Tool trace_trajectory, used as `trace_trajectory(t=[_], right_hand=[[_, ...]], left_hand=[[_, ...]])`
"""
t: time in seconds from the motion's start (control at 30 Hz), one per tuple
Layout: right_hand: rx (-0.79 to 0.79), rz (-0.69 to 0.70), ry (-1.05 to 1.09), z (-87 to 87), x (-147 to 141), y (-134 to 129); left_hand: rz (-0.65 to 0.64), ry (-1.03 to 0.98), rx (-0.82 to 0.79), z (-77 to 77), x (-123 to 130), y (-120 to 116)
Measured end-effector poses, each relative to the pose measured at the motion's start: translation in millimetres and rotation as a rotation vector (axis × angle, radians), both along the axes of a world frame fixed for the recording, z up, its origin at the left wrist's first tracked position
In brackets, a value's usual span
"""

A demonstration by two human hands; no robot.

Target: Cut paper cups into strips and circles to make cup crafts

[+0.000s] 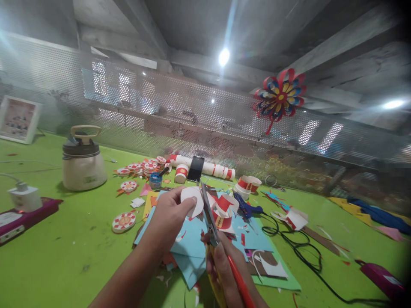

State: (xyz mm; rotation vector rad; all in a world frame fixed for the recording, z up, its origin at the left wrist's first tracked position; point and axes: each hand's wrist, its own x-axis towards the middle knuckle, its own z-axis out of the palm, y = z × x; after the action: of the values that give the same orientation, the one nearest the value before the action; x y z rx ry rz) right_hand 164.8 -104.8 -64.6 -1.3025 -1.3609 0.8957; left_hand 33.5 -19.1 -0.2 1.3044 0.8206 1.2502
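My left hand (171,216) pinches a white paper piece (193,197) with a rounded edge between thumb and fingers. In my right hand (224,261) is a pair of scissors (209,216) with red and yellow handles. Its blades point up and away, alongside the right edge of the paper. Below both hands lie light blue paper sheets (189,246) strewn with small red and white scraps. Just beyond the scissors, cut red-and-white paper cup pieces (226,203) rest on the sheets.
A blue glue gun (246,207) trails a black cord (300,248) to the right. Behind are a phone (195,168), a paper cup (181,173), a blue jar (156,180) and several round red-and-white discs (124,222). A large jug (83,164) and purple power strip (28,220) stand left.
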Motion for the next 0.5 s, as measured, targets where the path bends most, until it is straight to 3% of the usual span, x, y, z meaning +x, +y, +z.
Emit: trace_trajectory(t=[0.5], right_hand=[[0.027,-0.018,0.006,-4.2,0.3,2.1]], left_hand=[[0.030,0.012,0.072,-3.5,-3.8,4.0]])
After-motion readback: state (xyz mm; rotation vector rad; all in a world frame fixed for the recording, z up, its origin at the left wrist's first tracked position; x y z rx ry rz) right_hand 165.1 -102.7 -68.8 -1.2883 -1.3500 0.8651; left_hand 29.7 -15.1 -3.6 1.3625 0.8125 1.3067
